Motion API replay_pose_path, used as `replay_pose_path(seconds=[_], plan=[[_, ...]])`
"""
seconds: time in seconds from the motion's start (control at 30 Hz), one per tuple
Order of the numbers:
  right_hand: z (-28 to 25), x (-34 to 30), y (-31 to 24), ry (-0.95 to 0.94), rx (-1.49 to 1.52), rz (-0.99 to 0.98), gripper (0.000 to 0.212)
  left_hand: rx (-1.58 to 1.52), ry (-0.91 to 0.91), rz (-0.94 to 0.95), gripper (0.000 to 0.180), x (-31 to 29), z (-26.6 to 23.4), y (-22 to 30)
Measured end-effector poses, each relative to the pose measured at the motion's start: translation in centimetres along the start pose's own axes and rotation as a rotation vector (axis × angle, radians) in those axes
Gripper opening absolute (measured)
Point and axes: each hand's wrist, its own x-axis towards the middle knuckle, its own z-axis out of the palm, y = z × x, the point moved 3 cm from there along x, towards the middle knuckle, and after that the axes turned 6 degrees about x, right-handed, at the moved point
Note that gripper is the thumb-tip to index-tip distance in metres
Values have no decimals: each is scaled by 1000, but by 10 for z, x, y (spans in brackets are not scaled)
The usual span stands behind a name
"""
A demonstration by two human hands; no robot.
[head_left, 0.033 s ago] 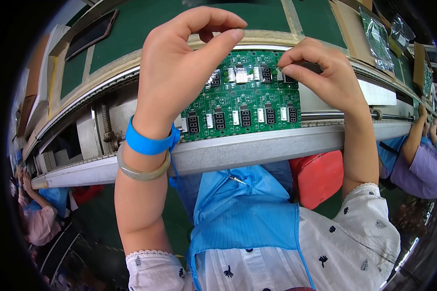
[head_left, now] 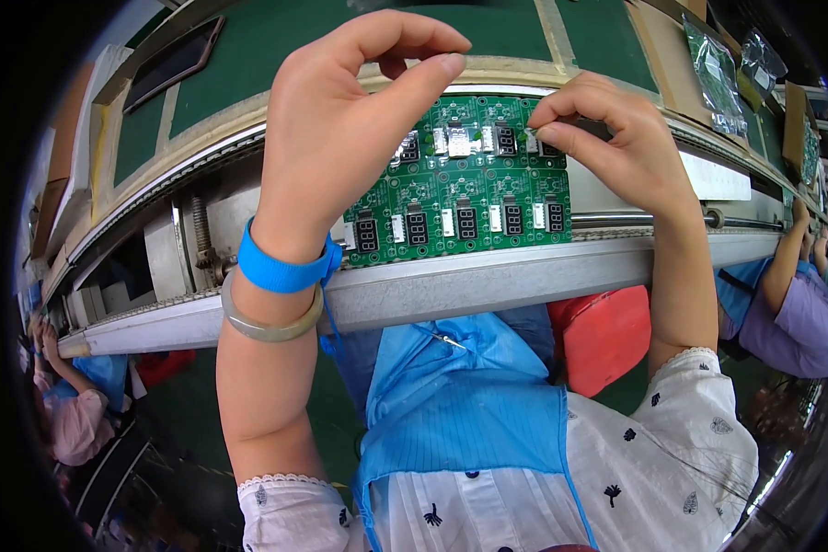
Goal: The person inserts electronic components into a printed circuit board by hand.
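A green circuit board panel [head_left: 440,187] lies across the metal rails, carrying black digit displays [head_left: 466,222], white connectors [head_left: 447,223] and small green parts. My left hand [head_left: 327,129] hovers over its far left portion, thumb and forefinger curled toward each other with a narrow gap; nothing shows between them. At the panel's far right corner, my right hand [head_left: 612,138] has thumb and forefinger pinched beside a white connector. Whatever is in that pinch is too small to make out. A blue strap [head_left: 281,267] and a bangle [head_left: 271,324] circle my left wrist.
The near metal rail [head_left: 488,276] runs between my body and the panel. Behind the far rail is a green work surface [head_left: 501,41] with a dark flat framed object [head_left: 177,63] at left and clear bags [head_left: 713,74] at right. Other people work at both sides.
The panel has slid very slightly to the right. My left fingertips have shifted a touch the same way, while the right hand keeps its pinch at the corner.
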Motion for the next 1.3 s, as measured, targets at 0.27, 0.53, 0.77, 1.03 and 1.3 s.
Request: replay_pose_path(seconds=[0.27, 0.53, 0.77, 1.03, 1.3], plan=[[2, -2, 1, -18, -65, 27, 14, -54, -35, -183, 12, 4, -2, 30], [8, -6, -12, -47, -262, -2, 12, -102, -47, -148, 12, 3, -1, 26], [20, -10, -12, -7, -465, -92, 9, -158, -47, -106, 13, 0, -1, 25], [27, -7, -21, -8, -636, -160, 9, -165, -54, -68, 13, 1, -3, 24], [30, -6, -31, -14, -715, -97, 8, -206, -83, -110, 14, 2, -2, 23]])
